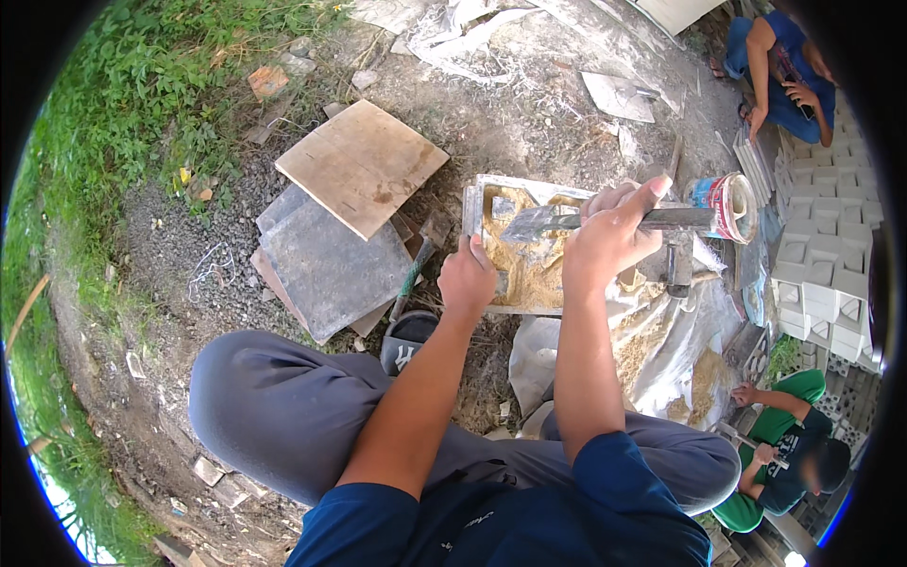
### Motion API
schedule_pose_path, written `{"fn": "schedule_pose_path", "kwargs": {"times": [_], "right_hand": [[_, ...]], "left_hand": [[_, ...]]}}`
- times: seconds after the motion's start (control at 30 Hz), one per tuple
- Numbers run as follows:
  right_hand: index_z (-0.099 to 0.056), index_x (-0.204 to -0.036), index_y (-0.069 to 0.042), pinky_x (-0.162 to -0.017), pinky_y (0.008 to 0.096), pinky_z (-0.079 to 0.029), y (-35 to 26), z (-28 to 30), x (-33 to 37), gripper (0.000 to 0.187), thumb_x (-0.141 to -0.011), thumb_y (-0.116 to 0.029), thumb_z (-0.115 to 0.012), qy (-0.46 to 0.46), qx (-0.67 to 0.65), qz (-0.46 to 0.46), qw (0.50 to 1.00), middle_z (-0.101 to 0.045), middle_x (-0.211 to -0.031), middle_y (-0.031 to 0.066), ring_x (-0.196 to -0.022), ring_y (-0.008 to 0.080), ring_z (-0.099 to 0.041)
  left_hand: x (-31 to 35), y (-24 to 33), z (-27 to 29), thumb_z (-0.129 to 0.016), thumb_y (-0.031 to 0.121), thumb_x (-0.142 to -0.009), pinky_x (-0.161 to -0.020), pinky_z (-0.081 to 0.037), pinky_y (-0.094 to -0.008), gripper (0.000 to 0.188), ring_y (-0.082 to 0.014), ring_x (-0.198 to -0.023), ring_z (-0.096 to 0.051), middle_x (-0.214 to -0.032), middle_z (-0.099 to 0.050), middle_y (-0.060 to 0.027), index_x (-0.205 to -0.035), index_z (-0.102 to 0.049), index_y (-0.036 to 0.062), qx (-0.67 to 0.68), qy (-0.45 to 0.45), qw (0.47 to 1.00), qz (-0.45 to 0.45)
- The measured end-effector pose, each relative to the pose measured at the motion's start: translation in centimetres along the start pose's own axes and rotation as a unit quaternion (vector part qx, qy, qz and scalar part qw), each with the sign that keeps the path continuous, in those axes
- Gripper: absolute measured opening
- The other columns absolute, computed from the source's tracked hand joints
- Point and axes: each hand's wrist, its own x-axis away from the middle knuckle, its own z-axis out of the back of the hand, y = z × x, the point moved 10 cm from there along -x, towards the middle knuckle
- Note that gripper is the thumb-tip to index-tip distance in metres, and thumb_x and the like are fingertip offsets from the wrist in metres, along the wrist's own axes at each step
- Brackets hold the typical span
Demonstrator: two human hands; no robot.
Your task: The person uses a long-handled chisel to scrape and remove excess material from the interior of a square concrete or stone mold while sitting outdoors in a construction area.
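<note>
In front of me lies a pale rectangular mould [470, 213] with raised inner shapes and damp yellowish sand in it. My left hand [468, 282] is closed at its left edge, the thumb on top and the other fingers partly hidden. My right hand [612, 231] is wrapped round a flat-bladed scraper [531, 224], held level over the mould. Its grey blade points left and its dark handle sticks out to the right. A hammer with a green handle [412, 281] lies beside my left hand. Right of the mould is another hammer [679, 270].
A tan board [364, 165] and grey slabs [331, 260] lie at left. A dark cap [408, 342] sits near my knee. At right are a bucket [723, 208], a sand-strewn white sheet [652, 359] and stacked pale blocks [827, 227]. Two other people sit at far right.
</note>
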Motion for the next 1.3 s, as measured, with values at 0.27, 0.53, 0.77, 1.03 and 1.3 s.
{"fn": "schedule_pose_path", "kwargs": {"times": [0.27, 0.53, 0.77, 1.03, 1.3], "right_hand": [[-0.037, -0.070, -0.013, -0.040, 0.0263, -0.023, 0.4, 2.0, -0.4, 0.045, -0.104, -0.036, -0.056, -0.018, -0.010, 0.011, 1.000, -0.039, -0.053, -0.0042, -0.042, 0.0069, -0.032], [-0.032, -0.067, -0.015, -0.050, 0.0286, -0.025, -0.5, 7.8, -5.1, 0.045, -0.105, -0.029, -0.052, -0.042, -0.144, -0.100, 0.984, -0.027, -0.053, -0.0047, -0.047, 0.0088, -0.025], [-0.031, -0.063, -0.017, -0.050, 0.0288, -0.022, -9.4, 12.4, -3.3, 0.051, -0.102, -0.037, -0.057, 0.037, -0.113, -0.002, 0.993, -0.024, -0.052, -0.0057, -0.045, 0.0085, -0.023], [-0.028, -0.062, -0.018, -0.050, 0.0291, -0.022, -8.6, 17.9, -2.3, 0.054, -0.104, -0.042, -0.051, 0.096, -0.145, -0.025, 0.985, -0.023, -0.051, -0.0049, -0.046, 0.0100, -0.020], [-0.023, -0.063, -0.018, -0.051, 0.0292, -0.021, -4.4, 20.8, -2.4, 0.056, -0.105, -0.046, -0.049, 0.119, -0.138, -0.083, 0.980, -0.019, -0.052, -0.0047, -0.047, 0.0106, -0.018]], "left_hand": [[-0.2, 0.4, 0.4, -0.027, 0.040, -0.106, -0.073, -0.048, -0.0614, 0.048, -0.0528, -0.083, -0.062, -0.084, -0.067, -0.0285, -0.107, -0.060, 0.0050, 0.004, -0.007, 1.000, -0.004], [0.2, 0.2, 0.3, -0.027, 0.041, -0.106, -0.078, -0.048, -0.0613, 0.050, -0.0531, -0.089, -0.062, -0.092, -0.067, -0.0293, -0.114, -0.061, 0.0056, 0.004, -0.025, 1.000, 0.005], [0.7, 0.8, 0.7, -0.027, 0.040, -0.106, -0.076, -0.050, -0.0598, 0.049, -0.0503, -0.088, -0.064, -0.091, -0.069, -0.0276, -0.112, -0.062, 0.0052, -0.007, 0.001, 1.000, -0.020], [0.9, 1.0, 0.3, -0.026, 0.041, -0.106, -0.085, -0.048, -0.0605, 0.051, -0.0498, -0.097, -0.063, -0.101, -0.069, -0.0266, -0.121, -0.062, 0.0087, -0.022, -0.013, 1.000, 0.005], [1.0, 0.6, 0.5, -0.027, 0.044, -0.105, -0.087, -0.048, -0.0601, 0.054, -0.0510, -0.101, -0.062, -0.104, -0.068, -0.0289, -0.122, -0.063, 0.0074, -0.020, 0.000, 1.000, 0.008]]}}
